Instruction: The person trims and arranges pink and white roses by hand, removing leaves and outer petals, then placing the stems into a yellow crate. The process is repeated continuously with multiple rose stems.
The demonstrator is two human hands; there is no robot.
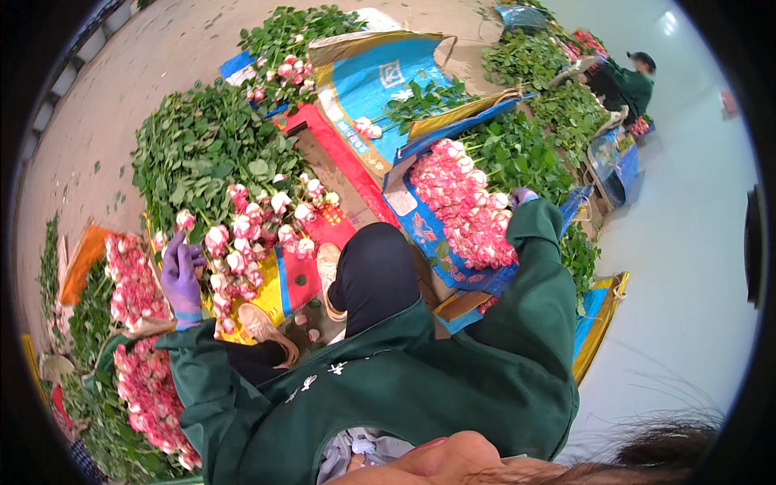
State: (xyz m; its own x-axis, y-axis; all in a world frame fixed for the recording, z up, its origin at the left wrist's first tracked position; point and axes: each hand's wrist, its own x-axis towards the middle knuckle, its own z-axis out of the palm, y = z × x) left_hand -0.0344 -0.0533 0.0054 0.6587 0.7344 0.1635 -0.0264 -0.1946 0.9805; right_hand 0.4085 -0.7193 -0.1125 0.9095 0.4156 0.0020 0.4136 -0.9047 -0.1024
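My left hand [182, 276], in a purple glove, is raised with its fingers apart beside a loose heap of pink-and-white roses [236, 262]. A single rose head [185, 219] lies just beyond its fingertips. My right hand [522, 195], also gloved, reaches to the right edge of a tightly stacked bank of roses [464, 206]. A rose head [498, 200] is next to those fingers, but the sleeve hides most of the hand and whether it grips a stem. That bank rests on a blue woven sack [418, 227], with leafy stems [521, 151] pointing away to the right.
More stacked roses [145, 394] lie at lower left, near an orange sack [82, 260]. Ahead, an unfolded blue sack [357, 73] carries a few roses. A co-worker [627, 85] sits among foliage by the pale wall [679, 242]. Petals and leaves litter the floor [91, 139].
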